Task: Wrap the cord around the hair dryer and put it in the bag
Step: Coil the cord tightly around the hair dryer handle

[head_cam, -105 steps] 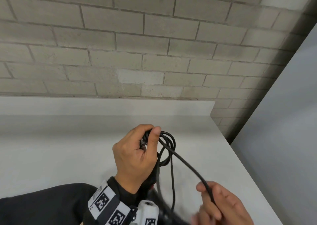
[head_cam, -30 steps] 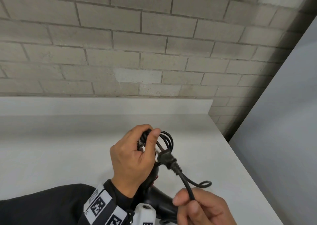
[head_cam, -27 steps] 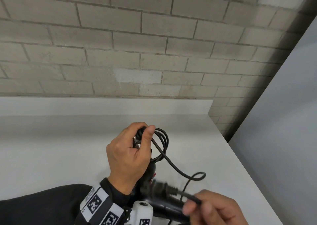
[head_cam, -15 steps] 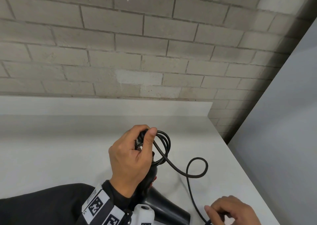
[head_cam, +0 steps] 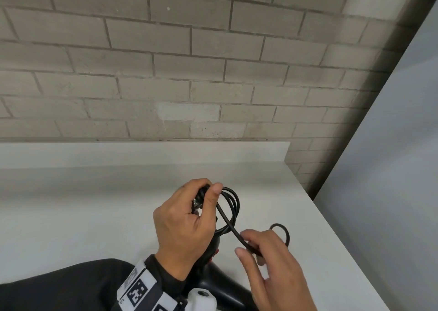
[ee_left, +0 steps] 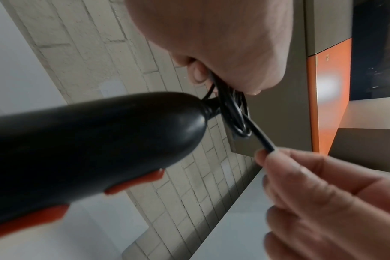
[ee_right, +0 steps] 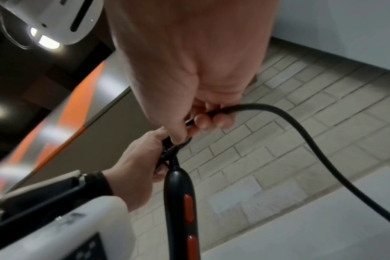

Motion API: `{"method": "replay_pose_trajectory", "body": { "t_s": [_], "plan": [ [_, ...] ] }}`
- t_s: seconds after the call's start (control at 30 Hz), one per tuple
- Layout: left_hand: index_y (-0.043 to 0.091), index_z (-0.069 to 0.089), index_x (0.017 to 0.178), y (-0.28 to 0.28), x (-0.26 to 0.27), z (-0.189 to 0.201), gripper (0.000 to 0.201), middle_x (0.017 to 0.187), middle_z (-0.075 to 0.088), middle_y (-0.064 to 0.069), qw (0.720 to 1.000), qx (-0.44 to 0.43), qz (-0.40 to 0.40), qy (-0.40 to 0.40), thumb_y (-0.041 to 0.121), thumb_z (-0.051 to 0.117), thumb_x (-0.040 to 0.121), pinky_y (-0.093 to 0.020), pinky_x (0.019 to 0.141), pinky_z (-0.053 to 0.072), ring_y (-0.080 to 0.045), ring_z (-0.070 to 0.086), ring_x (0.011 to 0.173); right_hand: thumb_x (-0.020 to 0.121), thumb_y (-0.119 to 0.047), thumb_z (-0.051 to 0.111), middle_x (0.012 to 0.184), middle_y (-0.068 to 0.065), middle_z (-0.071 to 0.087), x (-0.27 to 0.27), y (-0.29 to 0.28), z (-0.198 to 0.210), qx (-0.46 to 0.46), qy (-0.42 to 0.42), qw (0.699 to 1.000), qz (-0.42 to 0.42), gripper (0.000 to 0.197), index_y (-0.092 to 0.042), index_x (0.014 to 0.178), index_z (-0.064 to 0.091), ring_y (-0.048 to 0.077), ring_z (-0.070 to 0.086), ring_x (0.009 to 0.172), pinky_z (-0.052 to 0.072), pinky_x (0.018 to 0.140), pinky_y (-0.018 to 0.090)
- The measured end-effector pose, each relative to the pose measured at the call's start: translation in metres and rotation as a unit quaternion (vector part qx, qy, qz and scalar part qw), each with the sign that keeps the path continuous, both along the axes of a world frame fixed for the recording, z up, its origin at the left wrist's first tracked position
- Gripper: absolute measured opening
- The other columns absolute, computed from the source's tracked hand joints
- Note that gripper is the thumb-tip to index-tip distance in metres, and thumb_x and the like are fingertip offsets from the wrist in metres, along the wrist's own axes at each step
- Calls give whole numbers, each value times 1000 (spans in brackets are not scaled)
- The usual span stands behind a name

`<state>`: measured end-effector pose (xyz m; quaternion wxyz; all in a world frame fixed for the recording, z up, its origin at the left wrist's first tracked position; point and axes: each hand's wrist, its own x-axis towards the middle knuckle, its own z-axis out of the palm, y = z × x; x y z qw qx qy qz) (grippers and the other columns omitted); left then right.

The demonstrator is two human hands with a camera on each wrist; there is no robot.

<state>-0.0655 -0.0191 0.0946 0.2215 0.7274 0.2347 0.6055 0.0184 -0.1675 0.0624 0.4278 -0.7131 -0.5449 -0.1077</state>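
Note:
The black hair dryer (head_cam: pixel 224 289) with red switches (ee_right: pixel 188 208) is held above the white counter (head_cam: pixel 83 215), handle end up. My left hand (head_cam: pixel 187 225) grips the cord's coiled loops (head_cam: pixel 233 206) at the handle end (ee_left: pixel 189 119), thumb pressed over them. My right hand (head_cam: pixel 267 261) pinches the free stretch of black cord (head_cam: pixel 228 223) just right of the coil; a small loop (head_cam: pixel 283 233) curls out beyond its fingers. In the right wrist view the cord (ee_right: pixel 312 144) trails away to the lower right. No bag is in view.
A grey brick wall (head_cam: pixel 189 61) stands behind the counter's low white backsplash (head_cam: pixel 142 154). The counter's right edge (head_cam: pixel 339 244) drops off beside a pale grey panel (head_cam: pixel 391 180). Orange and grey panels (ee_left: pixel 330 96) show in the wrist views.
My right hand rose from the counter's lower right edge toward the coil and now pinches the cord closer to my left hand. The loose loop has shrunk. The left hand stayed put.

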Motion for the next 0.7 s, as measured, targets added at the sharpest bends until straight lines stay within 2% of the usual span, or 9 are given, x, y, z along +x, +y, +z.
{"method": "replay_pose_trajectory", "body": {
  "t_s": [0.13, 0.23, 0.37, 0.43, 0.5, 0.6, 0.7],
  "plan": [
    [15, 73, 84, 2, -1, 1, 35, 69, 62, 15, 999, 23, 16, 17, 44, 56, 93, -24, 51, 43, -7, 54, 59, 92, -31, 59, 78, -7, 55, -1, 4, 20, 43, -85, 995, 18, 10, -25, 101, 60, 5, 53, 67, 46, 59, 16],
    [15, 72, 82, 1, -2, 2, 41, 68, 62, 14, 999, 43, 8, 29, 47, 51, 97, -23, 51, 42, -6, 53, 60, 94, -26, 61, 76, -2, 55, 3, 2, 43, 69, -88, 993, 45, 7, -21, 98, 63, 15, 54, 61, 47, 54, 26],
    [16, 70, 79, -1, -3, 2, 46, 67, 63, 10, 996, 81, -28, 28, 44, 43, 102, -28, 47, 43, -7, 54, 57, 93, -22, 63, 77, -2, 54, 6, 5, 70, 84, -56, 991, 85, 11, -14, 95, 71, 13, 53, 62, 45, 55, 25],
    [17, 68, 80, 0, -5, 3, 50, 66, 60, 9, 994, 86, -62, 23, 46, 35, 104, -33, 46, 42, -10, 55, 57, 92, -22, 63, 77, -4, 53, 8, 11, 80, 84, -16, 991, 98, 12, -14, 93, 72, 7, 53, 66, 43, 59, 19],
    [17, 67, 80, 1, -6, 4, 55, 65, 57, 10, 991, 90, -93, 24, 51, 31, 103, -31, 46, 41, -7, 53, 57, 92, -23, 63, 77, -7, 54, 10, 19, 87, 79, 36, 990, 110, 11, -16, 91, 71, 4, 54, 70, 40, 65, 11],
    [16, 68, 84, 1, -10, 6, 54, 63, 55, 11, 986, 104, -128, 31, 60, 39, 97, -20, 49, 38, -1, 47, 55, 90, -20, 68, 74, -6, 57, 11, 29, 93, 82, 107, 984, 119, 5, -20, 86, 71, 4, 55, 68, 38, 64, 5],
    [9, 72, 83, 2, -12, 4, 48, 63, 54, 10, 981, 112, -153, 29, 52, 53, 92, -17, 51, 37, -1, 46, 54, 89, -22, 67, 73, -2, 62, 10, 38, 95, 84, 186, 970, 133, 8, -22, 83, 71, 13, 58, 68, 45, 61, 15]
  ]
}}
